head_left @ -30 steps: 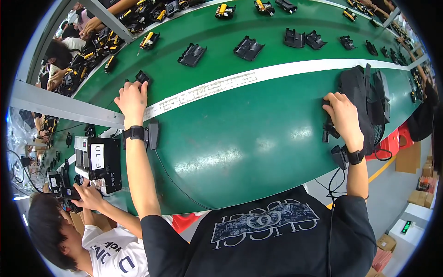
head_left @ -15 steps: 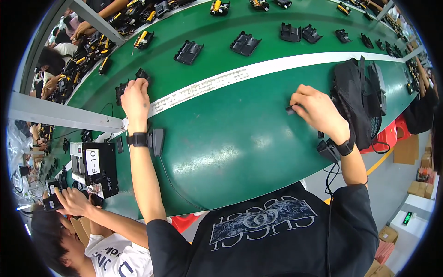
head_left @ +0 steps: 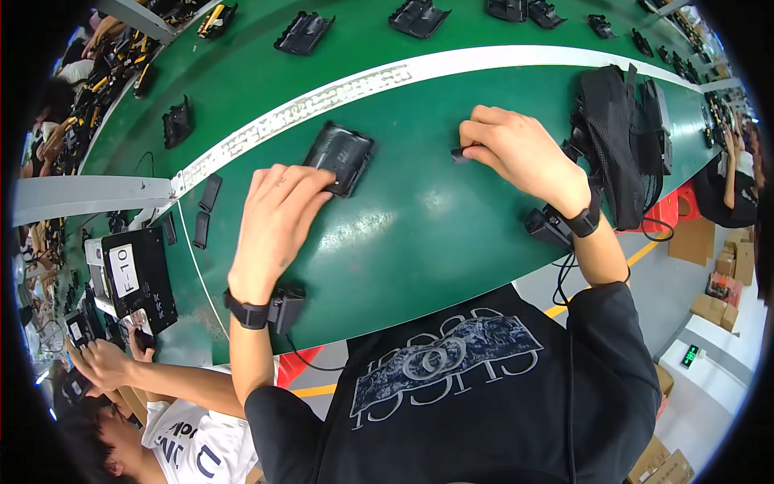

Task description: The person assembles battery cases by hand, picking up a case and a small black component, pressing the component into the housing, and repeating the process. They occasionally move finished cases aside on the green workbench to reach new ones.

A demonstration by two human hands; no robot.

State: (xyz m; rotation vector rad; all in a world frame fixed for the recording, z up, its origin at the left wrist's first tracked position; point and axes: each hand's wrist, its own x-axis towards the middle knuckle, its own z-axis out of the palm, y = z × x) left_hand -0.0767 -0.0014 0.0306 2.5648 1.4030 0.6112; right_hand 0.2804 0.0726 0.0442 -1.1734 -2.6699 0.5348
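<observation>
My left hand [head_left: 278, 214] has its fingers closed on the lower left edge of a black plastic casing [head_left: 345, 153], whose smooth outer face is turned up over the green table. Part of that edge is hidden under the fingertips. To the right, my right hand [head_left: 520, 149] pinches a small black piece [head_left: 459, 156] between thumb and fingers, mostly covered by them, so its kind cannot be made out. A gap of bare table separates the casing from the small piece. Both wrists wear black straps with small black boxes.
Beyond the white strip [head_left: 500, 55], several black casings [head_left: 305, 34] lie on the green surface. A black mesh bag [head_left: 613, 145] stands at the right. Small black parts [head_left: 211, 194] and a labelled box [head_left: 133, 274] are at the left, near a co-worker's hand [head_left: 105, 363].
My left hand has come back from the far left, across the white strip, with the black casing. My right hand has shifted left and farther out, still pinching the small piece.
</observation>
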